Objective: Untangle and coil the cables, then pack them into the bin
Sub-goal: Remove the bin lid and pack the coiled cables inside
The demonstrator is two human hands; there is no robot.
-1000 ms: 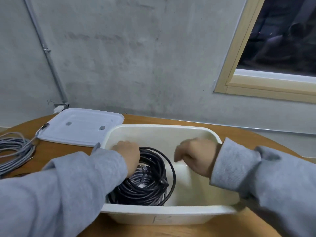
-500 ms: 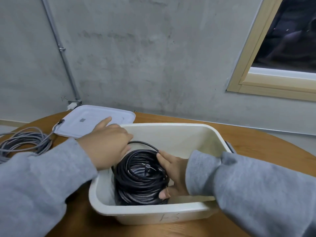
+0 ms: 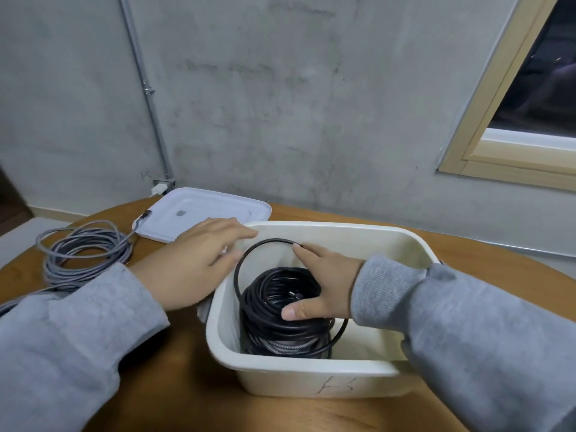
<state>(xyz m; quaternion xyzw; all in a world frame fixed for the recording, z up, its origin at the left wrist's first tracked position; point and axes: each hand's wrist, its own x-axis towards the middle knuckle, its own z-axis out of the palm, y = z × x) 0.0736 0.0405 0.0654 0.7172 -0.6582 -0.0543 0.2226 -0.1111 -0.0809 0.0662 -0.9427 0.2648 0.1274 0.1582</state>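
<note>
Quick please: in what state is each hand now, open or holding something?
Left hand: open, fingers straight, resting on the cream plastic bin rim.
Right hand: open, pressing the black coiled cable down.

Grey concrete wall (image 3: 280,104) — wood-framed window (image 3: 486,120) at right — round wooden table (image 3: 174,385).
</note>
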